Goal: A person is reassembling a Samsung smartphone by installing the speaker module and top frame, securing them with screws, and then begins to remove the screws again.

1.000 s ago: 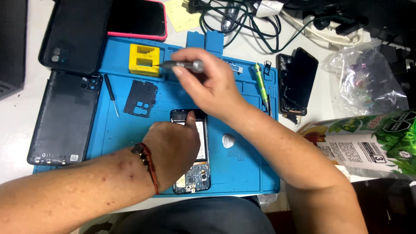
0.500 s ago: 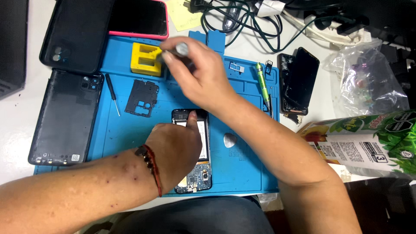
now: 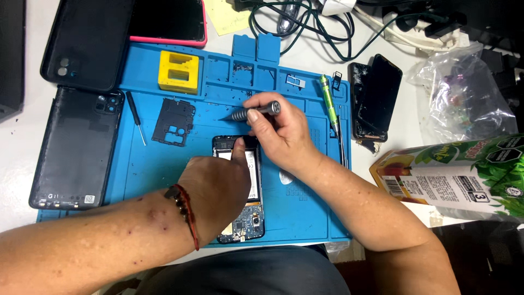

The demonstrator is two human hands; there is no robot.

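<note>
My left hand (image 3: pixel 215 188) lies on the open phone (image 3: pixel 243 188) mid-mat (image 3: pixel 305 213), fingers curled, one fingertip pressing its top edge. Right hand (image 3: pixel 284 136) has its fingers pinching a grey screwdriver (image 3: pixel 248 113), tip pointing left just above the phone. Black frame (image 3: pixel 173 122) sits nearby.

The opened phone (image 3: pixel 240 191) lies on the mat (image 3: pixel 305 213) under the left hand (image 3: pixel 215 188); the right hand (image 3: pixel 281 134) sits just behind it, a frame plate (image 3: pixel 173 122) to its left, a cracked phone (image 3: pixel 374 95) to its right
</note>
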